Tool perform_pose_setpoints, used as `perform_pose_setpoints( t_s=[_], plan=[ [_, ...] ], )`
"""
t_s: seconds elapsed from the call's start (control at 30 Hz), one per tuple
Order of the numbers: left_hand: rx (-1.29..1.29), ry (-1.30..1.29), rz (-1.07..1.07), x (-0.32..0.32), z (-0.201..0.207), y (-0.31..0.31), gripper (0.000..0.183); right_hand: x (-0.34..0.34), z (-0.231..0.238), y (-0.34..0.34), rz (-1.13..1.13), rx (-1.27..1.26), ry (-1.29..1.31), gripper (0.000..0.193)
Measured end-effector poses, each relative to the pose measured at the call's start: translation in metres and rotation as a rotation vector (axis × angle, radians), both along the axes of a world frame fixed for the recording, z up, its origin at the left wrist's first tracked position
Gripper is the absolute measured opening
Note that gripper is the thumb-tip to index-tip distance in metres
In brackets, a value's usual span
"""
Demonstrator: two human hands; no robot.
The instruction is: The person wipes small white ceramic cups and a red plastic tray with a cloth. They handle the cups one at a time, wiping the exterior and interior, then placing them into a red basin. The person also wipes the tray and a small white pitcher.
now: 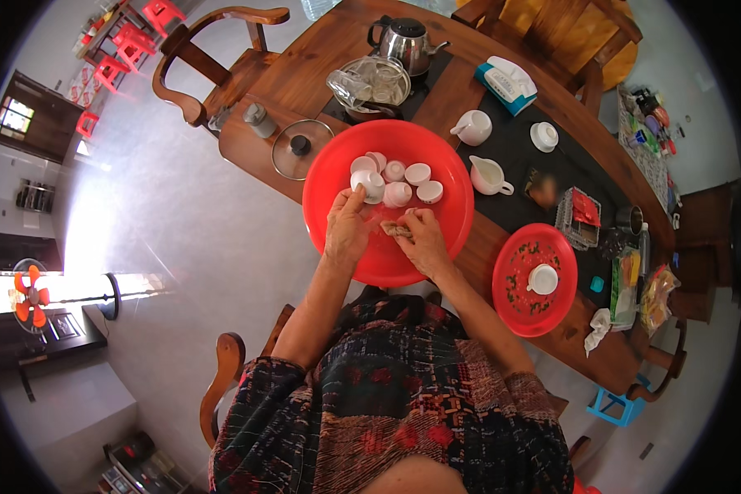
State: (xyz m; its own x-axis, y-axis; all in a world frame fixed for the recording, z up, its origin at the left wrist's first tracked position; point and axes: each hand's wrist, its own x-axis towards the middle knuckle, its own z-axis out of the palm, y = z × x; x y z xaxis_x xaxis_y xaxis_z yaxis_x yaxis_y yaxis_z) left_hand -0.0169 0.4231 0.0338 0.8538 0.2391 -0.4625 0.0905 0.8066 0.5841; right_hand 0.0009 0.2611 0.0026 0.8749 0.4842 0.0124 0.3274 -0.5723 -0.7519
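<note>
A large red basin (325,226) stands at the table's near edge, with several small white cups (417,174) grouped in its far half. Over the basin, my left hand (347,226) holds a white teacup (371,186), tilted, between thumb and fingers. My right hand (425,240) is closed on a brownish crumpled cloth (396,230), low in the basin and a little apart from the teacup. Part of the cloth is hidden under my fingers.
A glass lid (285,153) and a grey canister (259,120) lie left of the basin. Behind it are a bowl of glasses (380,81) and a kettle (409,41). Two white pitchers (491,176) stand right, beyond a red plate (505,306) with scattered leaves and a white cup (542,279).
</note>
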Motion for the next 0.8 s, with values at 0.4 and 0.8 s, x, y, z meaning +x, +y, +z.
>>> perform_pose_setpoints(
  t_s=[0.4, 0.8],
  plan=[
    [0.109, 0.108, 0.013, -0.008, -0.051, 0.008, 0.009, 0.026, -0.01, -0.002, 0.323, 0.04, 0.265, 0.033],
    [0.272, -0.177, 0.003, 0.001, -0.008, -0.036, 0.009, 0.038, 0.051, 0.045, -0.229, 0.3, -0.409, 0.026]
  ],
)
